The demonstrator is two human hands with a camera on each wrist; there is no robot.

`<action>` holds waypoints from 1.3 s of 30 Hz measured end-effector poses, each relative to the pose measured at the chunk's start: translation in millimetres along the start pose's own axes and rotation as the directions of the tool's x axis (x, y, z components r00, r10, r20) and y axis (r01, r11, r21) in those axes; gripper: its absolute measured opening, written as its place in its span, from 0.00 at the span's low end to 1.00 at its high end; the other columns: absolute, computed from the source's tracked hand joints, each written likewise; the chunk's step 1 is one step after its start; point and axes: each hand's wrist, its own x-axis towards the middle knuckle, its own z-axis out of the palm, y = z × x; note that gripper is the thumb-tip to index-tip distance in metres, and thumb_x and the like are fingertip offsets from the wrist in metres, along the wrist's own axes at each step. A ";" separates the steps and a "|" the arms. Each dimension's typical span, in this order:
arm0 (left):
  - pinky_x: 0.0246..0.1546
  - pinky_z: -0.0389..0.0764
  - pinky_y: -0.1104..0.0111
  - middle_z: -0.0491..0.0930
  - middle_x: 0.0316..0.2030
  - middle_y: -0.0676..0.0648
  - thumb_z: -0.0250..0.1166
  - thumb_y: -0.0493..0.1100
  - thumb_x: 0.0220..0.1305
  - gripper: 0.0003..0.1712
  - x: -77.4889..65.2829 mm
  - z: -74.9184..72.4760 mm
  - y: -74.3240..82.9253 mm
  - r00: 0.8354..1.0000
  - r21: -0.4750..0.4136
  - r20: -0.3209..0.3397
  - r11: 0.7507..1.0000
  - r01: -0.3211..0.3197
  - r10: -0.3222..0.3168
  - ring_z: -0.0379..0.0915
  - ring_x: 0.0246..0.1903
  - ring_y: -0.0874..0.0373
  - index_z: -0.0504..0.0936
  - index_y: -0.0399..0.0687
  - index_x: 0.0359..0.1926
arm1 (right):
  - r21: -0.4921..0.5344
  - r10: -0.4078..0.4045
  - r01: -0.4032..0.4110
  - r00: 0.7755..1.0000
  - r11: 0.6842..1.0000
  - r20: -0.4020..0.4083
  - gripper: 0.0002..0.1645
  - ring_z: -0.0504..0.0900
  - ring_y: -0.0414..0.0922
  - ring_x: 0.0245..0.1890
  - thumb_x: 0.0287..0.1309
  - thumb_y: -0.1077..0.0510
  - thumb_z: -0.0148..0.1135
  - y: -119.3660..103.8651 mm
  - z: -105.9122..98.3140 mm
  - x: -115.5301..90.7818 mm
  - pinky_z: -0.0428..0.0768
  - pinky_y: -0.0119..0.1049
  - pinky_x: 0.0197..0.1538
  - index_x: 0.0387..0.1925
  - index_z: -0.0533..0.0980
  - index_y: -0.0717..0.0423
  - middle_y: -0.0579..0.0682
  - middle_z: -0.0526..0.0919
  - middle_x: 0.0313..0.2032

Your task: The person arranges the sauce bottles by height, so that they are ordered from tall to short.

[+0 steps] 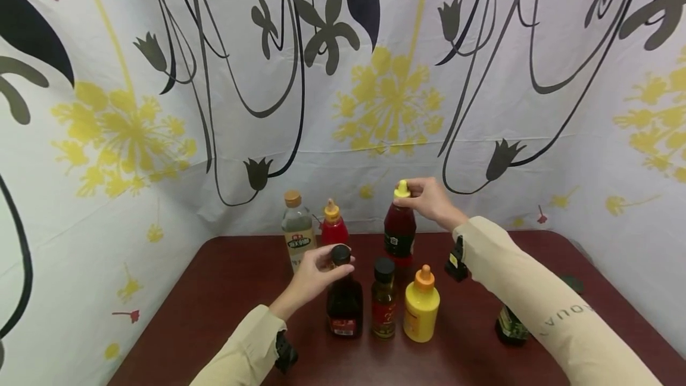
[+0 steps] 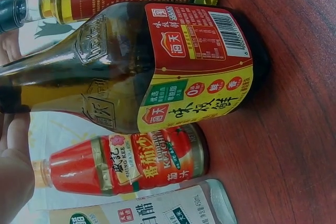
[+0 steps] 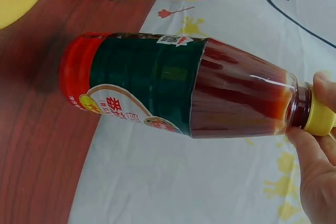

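Note:
My left hand (image 1: 312,277) holds the neck of a dark soy sauce bottle (image 1: 345,310) just under its black cap, thumb on one side and fingers on the other. In the left wrist view the soy sauce bottle (image 2: 194,66) shows a red and yellow label. Farther back, my right hand (image 1: 431,200) pinches the yellow cap of a red-brown sauce bottle (image 1: 399,228). The right wrist view shows this sauce bottle (image 3: 147,82) with its dark green label, thumb and fingers at the cap and neck.
Behind the soy sauce stand a ketchup bottle (image 1: 334,231) and a white vinegar bottle (image 1: 299,237). An oil bottle (image 1: 383,311) and a yellow squeeze bottle (image 1: 421,313) are to its right. A green-labelled jar (image 1: 511,327) is partly behind my right sleeve. Patterned cloth (image 1: 321,124) backs the table.

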 end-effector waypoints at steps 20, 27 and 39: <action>0.40 0.75 0.70 0.78 0.42 0.37 0.61 0.34 0.56 0.17 1.6 -0.4 -2.7 0.999 -0.052 0.011 0.998 0.045 -0.045 0.75 0.42 0.55 0.75 0.35 0.48 | 0.130 -0.051 0.034 0.990 0.991 0.135 0.24 0.77 0.50 0.45 0.48 0.61 0.64 22.9 38.7 28.7 0.77 0.37 0.41 0.49 0.73 0.65 0.61 0.77 0.45; 0.39 0.76 0.69 0.77 0.42 0.36 0.61 0.35 0.56 0.18 1.2 0.3 -3.4 0.998 -0.068 0.020 0.996 0.054 -0.052 0.75 0.40 0.59 0.75 0.36 0.49 | 0.162 -0.078 0.049 0.981 0.986 0.177 0.23 0.79 0.48 0.42 0.47 0.62 0.65 32.5 42.9 29.9 0.77 0.38 0.41 0.48 0.74 0.65 0.60 0.79 0.43; 0.39 0.76 0.70 0.77 0.43 0.35 0.61 0.35 0.56 0.18 1.3 -0.9 -2.4 0.999 -0.044 0.010 0.998 0.050 -0.049 0.75 0.40 0.60 0.74 0.35 0.49 | 0.160 -0.174 0.142 0.962 0.977 0.209 0.26 0.78 0.51 0.43 0.50 0.62 0.63 38.8 53.9 40.1 0.77 0.37 0.40 0.50 0.70 0.71 0.63 0.77 0.44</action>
